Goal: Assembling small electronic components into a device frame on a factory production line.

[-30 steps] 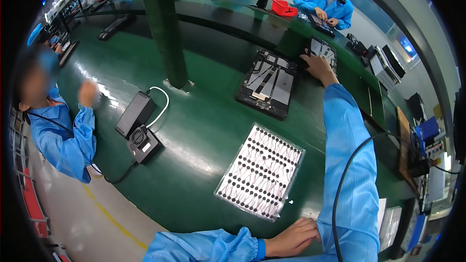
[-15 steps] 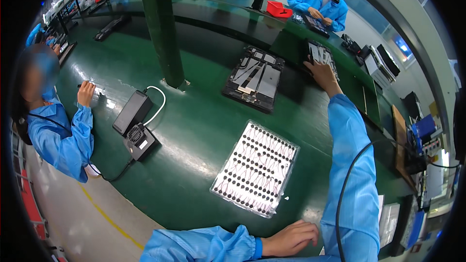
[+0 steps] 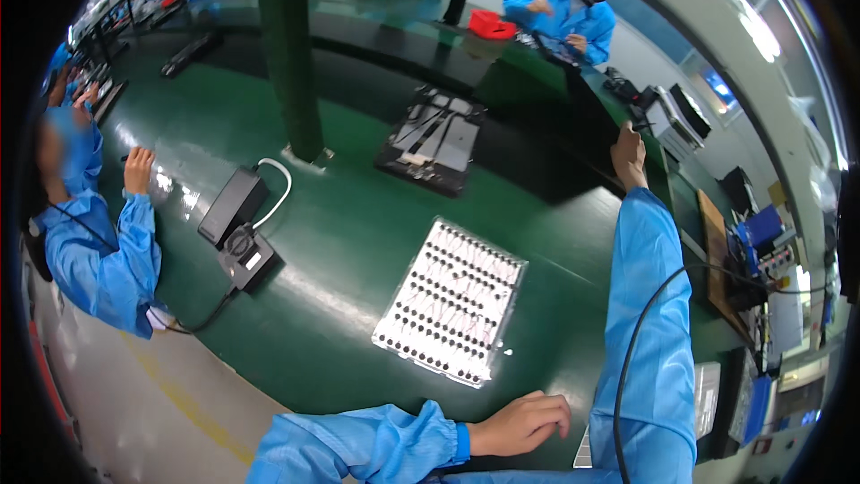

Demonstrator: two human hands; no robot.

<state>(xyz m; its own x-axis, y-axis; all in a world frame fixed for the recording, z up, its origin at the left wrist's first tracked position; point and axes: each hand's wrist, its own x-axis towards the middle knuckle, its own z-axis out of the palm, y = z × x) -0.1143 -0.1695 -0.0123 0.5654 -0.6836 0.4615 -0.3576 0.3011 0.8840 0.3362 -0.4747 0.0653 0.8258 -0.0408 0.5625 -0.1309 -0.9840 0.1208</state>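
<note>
My right hand reaches far forward at the right, its fingers closed at the edge of a tilted dark panel. This looks like the opened tablet whose inner parts showed before; now a black face shows. My left hand rests on the table near the front, fingers loosely bent, holding nothing visible. Beyond it lies a clear tray with rows of small round black parts on thin reddish wires. Another opened tablet lies flat past the tray, grey inner parts upward.
A green post rises from the green table. Left of the tray are a black power adapter with a white cable and a small black fan unit. A co-worker sits at left; others work across, near a red bin.
My right hand has moved right and slightly nearer, and the tablet at it has tipped from inner parts showing to a dark face. The whole view has shifted slightly. My left hand stays on the table.
</note>
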